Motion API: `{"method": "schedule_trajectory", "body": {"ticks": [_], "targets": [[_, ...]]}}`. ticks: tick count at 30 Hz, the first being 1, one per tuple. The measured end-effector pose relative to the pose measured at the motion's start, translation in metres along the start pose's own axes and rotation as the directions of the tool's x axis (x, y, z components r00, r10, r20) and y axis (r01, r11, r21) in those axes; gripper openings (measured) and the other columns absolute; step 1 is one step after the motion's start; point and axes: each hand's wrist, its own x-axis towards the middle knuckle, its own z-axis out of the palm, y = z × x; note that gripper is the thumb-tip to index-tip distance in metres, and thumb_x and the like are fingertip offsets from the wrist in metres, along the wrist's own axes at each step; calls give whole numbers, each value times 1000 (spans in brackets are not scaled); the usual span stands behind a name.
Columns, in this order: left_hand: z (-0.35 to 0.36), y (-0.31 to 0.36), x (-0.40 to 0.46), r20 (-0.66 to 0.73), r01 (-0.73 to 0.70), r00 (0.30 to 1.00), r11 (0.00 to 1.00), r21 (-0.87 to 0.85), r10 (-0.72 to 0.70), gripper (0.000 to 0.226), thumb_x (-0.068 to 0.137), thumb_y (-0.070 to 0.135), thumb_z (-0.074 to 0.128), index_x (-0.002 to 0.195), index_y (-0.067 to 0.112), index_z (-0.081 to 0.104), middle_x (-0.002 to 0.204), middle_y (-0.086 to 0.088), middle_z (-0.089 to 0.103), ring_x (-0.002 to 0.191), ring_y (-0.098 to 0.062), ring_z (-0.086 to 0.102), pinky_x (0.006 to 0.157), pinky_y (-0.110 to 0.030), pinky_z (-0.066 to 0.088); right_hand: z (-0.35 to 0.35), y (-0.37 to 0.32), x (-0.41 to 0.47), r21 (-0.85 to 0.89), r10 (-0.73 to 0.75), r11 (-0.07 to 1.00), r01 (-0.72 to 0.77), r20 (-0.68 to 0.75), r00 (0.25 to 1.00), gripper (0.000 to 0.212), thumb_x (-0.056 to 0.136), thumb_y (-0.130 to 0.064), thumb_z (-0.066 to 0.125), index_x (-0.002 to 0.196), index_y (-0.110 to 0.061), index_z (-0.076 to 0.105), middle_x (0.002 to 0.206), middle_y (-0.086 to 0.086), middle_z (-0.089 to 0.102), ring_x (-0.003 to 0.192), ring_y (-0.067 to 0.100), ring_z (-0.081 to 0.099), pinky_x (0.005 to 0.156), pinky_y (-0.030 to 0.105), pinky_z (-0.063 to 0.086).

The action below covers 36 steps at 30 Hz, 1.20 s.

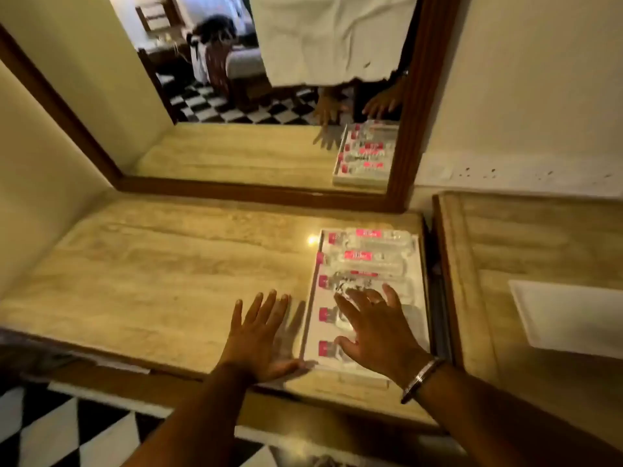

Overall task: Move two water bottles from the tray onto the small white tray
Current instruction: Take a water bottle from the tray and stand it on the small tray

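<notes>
A white tray (421,264) lies on the marble counter at its right end, holding several clear water bottles (371,242) with pink caps and labels, laid on their sides in a row. My right hand (377,326) hovers spread over the nearest bottles, holding nothing. My left hand (261,335) is flat and open on the counter just left of the tray's near corner. The small white tray (569,318) sits empty on the separate counter at the far right.
A wood-framed mirror (421,106) stands behind the counter and reflects the tray and hands. A narrow gap (438,291) divides the two counters. Black-and-white checkered floor (67,429) lies below the counter edge.
</notes>
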Motion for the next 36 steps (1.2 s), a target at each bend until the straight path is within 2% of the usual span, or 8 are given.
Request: {"method": "schedule_trajectory", "body": {"ticks": [2,4,12,15,19,24,32,36], "targets": [[28,-17,-15,66,-42,997,999,20,40,121,74,103,26,160,27,-9,165,-16,19,148,-44,26,117,-60,8,23,-27,6,-21,-91,996,91,-13,996,58,76,-54,56,125,-24,50,119,3,61,102,28,60,90,48,40],[53,-26,-27,203,-9,979,1000,15,6,128,68,107,29,159,28,-16,168,-12,-6,153,-39,-4,120,-64,-3,39,-46,2,-84,-165,982,167,26,986,45,74,-45,60,112,-21,56,104,3,64,89,26,61,79,44,44],[86,-22,2,174,-16,984,998,-58,26,134,68,105,25,159,16,-13,166,-12,-19,150,-32,-26,114,-68,-23,55,-62,24,-203,-90,967,154,294,952,14,81,-22,55,90,-15,62,87,4,70,87,28,61,77,38,38],[96,-27,8,166,-52,985,998,-25,56,135,66,107,20,158,15,-15,166,-12,-19,150,-32,-26,114,-72,-18,36,-60,33,-90,-104,988,128,237,966,19,84,-26,50,89,-19,67,83,0,72,83,22,62,84,36,43],[101,-27,8,198,-71,977,997,-29,75,135,64,108,18,158,16,-13,167,-11,-17,151,-32,-23,114,-73,-16,-20,-29,29,191,120,977,-93,-135,983,18,78,-44,63,85,-28,68,72,-7,69,65,11,57,70,30,49],[99,-29,9,190,-48,980,999,-23,51,133,63,108,17,155,19,-20,166,-9,-19,150,-30,-25,114,-72,-17,-53,2,-4,330,331,904,-273,-134,934,52,72,-56,67,104,-15,64,92,4,71,79,21,64,71,40,56],[95,-27,5,181,-39,983,999,-6,39,133,64,107,18,158,19,-15,165,-8,-22,149,-29,-26,116,-70,-14,-36,2,-29,406,326,878,-253,-121,938,46,73,-60,62,94,-19,60,92,-3,62,83,16,58,69,36,53],[94,-23,3,190,-20,981,1000,-20,24,133,63,107,19,157,20,-18,165,-8,-23,146,-27,-29,117,-69,-13,-35,14,-31,411,312,882,-233,-136,940,43,75,-58,61,93,-19,57,85,-7,56,74,13,55,59,20,41]]}}
